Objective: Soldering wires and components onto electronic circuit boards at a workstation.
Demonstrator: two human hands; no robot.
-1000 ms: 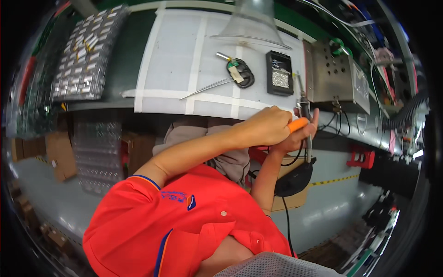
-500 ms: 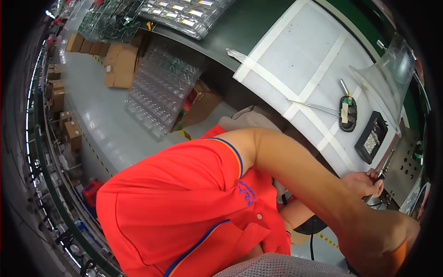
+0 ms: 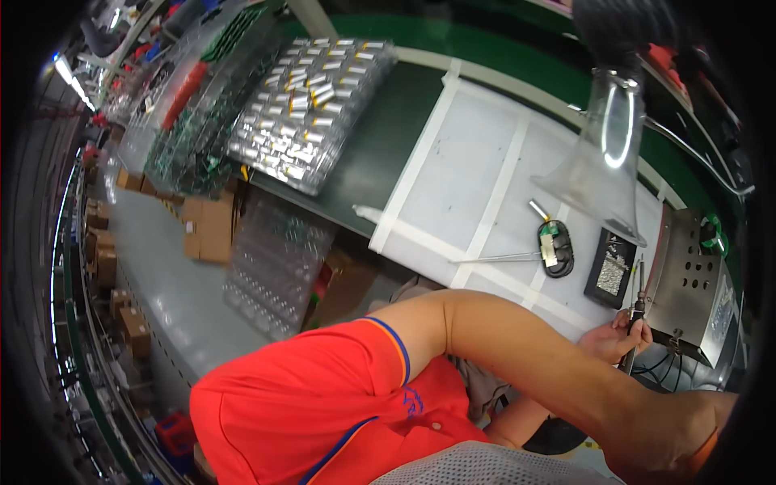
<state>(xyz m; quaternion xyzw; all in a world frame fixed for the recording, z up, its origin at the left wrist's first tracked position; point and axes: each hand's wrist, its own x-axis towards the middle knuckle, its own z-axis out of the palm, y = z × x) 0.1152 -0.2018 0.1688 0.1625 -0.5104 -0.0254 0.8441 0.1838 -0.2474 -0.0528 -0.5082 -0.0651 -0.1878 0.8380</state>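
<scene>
Your right hand point(image 3: 617, 339) gripped a slim tool point(image 3: 638, 309) at the lower right of the frame.
A metal box point(image 3: 673, 307) stood right of it, a black tray point(image 3: 616, 244) left, a clear hood point(image 3: 588, 187) above; your left forearm point(image 3: 521, 347) blocked part of your right arm point(image 3: 519, 420). The tool's long axis ran nearly upright, thin end upward. Your left hand's point(image 3: 675, 427) fingers were hidden; I couldn't tell their state.

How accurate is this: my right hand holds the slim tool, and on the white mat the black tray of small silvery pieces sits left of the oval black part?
Not quite: the head view shows the black tray to the right of the oval black part on the white mat. The right hand does hold the slim tool.
</scene>
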